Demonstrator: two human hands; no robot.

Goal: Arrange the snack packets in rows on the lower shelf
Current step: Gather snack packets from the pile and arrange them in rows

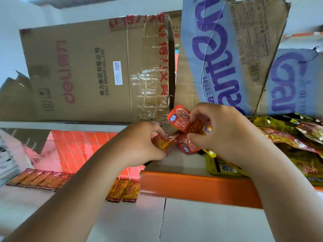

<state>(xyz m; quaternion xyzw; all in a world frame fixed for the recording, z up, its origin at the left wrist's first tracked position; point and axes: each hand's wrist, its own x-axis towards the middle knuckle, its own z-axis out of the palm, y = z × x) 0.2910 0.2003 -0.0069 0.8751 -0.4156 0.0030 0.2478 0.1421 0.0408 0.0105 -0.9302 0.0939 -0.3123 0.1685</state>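
2 bare forearms rise from the bottom corners of the frame, the left forearm (70, 198) and the right forearm (279, 180), meeting near the centre.

The left hand (143, 144) pinches an orange packet (163, 142) between thumb and curled fingers; its long axis runs nearly level, tipped slightly up to the right. The right hand (225, 135) has its fingers clamped on a red snack packet (180, 119), whose long axis slants from upper left to lower right, printed face toward the camera. A second red packet (188, 147) lies just below, by the right thumb.

On the white lower shelf (209, 224), a row of packets (40, 179) lies side by side at lower left, each leaning up to the right. A pair of packets (124, 190) lies near the orange shelf edge (192, 186).

Yellow packets (297, 137) are heaped at right. Behind stand a Deli cardboard box (87, 72) and a purified-water carton (227, 49).
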